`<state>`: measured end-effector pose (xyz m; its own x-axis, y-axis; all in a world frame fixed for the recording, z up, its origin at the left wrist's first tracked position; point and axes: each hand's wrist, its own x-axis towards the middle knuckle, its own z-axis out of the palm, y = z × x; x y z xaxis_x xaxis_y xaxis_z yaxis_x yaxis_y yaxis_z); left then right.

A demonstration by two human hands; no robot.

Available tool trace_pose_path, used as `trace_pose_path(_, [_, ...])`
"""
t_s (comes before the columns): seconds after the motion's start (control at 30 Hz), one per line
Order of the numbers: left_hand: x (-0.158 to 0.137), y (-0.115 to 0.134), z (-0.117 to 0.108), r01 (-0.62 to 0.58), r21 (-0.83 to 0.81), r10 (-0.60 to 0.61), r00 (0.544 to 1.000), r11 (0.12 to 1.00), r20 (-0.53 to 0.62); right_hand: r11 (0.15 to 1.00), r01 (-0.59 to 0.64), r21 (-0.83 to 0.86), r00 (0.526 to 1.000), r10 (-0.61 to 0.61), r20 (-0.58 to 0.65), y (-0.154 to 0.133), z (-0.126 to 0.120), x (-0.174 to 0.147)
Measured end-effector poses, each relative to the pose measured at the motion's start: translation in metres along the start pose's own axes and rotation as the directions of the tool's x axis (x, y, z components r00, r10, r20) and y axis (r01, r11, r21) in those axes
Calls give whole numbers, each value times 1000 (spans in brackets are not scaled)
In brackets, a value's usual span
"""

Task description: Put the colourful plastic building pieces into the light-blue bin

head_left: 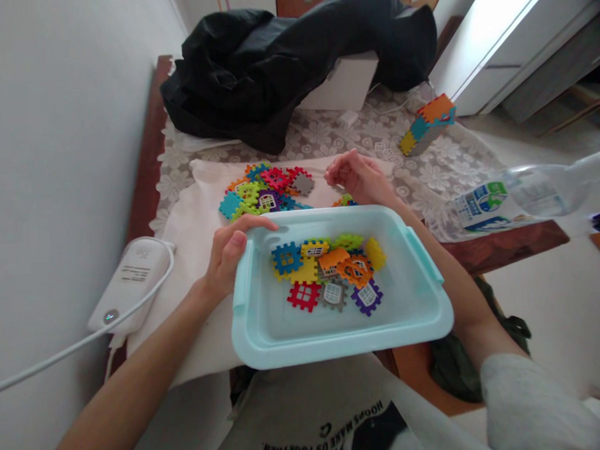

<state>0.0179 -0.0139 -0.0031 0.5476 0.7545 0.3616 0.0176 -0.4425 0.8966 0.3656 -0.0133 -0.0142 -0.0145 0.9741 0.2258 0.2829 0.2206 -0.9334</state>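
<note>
A pale turquoise plastic tub (412,293) is tilted toward me at the table's front edge. Inside lie several interlocking building tiles, among them a red window tile (304,296), a purple window tile (367,296) and a blue window tile (286,258). My left hand (228,253) grips the tub's far left corner, thumb and fingers on the rim. Beyond the far rim, my right hand (360,176) hovers above the white cloth with its fingers loosely bent; nothing shows in it. Left of it, a heap of loose tiles (266,190) lies on the cloth. A few more are partly hidden behind the rim.
A built block of tiles (427,124) stands at the back right. Near the right edge is a clear plastic bottle (522,192). Black fabric (273,60) covers the back, partly over a white box (343,84). A white corded device (131,282) sits at the left.
</note>
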Motion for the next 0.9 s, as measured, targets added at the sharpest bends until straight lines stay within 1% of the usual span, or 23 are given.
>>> trace_pose_path(0.07, [0,0,0,0,-19,0,1000,1000,8,972,26,-233,999,-36,-39,16,1,5])
trace_pose_path(0.1, [0,1,0,3,-28,-3,1000,1000,14,935,50,-352,998,-62,-22,23,2,6])
trace_pose_path(0.17, [0,2,1,11,-34,-10,1000,999,20,838,102,-537,994,-73,77,38,5,7])
trace_pose_path(0.23, [0,2,1,8,-25,-8,1000,1000,20,761,131,-635,981,-9,192,49,10,7])
trace_pose_path(0.27, [0,2,1,-1,-21,1,1000,1000,20,738,134,-661,974,27,227,54,12,7])
trace_pose_path(0.33, [1,2,1,-21,-20,22,999,1000,24,714,135,-687,968,53,246,59,16,6])
trace_pose_path(0.5, [1,0,1,-37,-34,38,999,999,21,693,180,-698,974,-26,225,56,19,6])
trace_pose_path(0.6, [2,0,2,-41,-17,41,999,999,5,680,201,-705,968,-28,248,51,17,8])
trace_pose_path(0.77, [2,2,3,-27,-26,27,1000,999,-2,691,218,-689,957,-13,289,51,9,13])
trace_pose_path(0.9, [2,2,3,-23,-43,23,1000,999,-12,711,209,-671,955,-2,296,52,9,11])
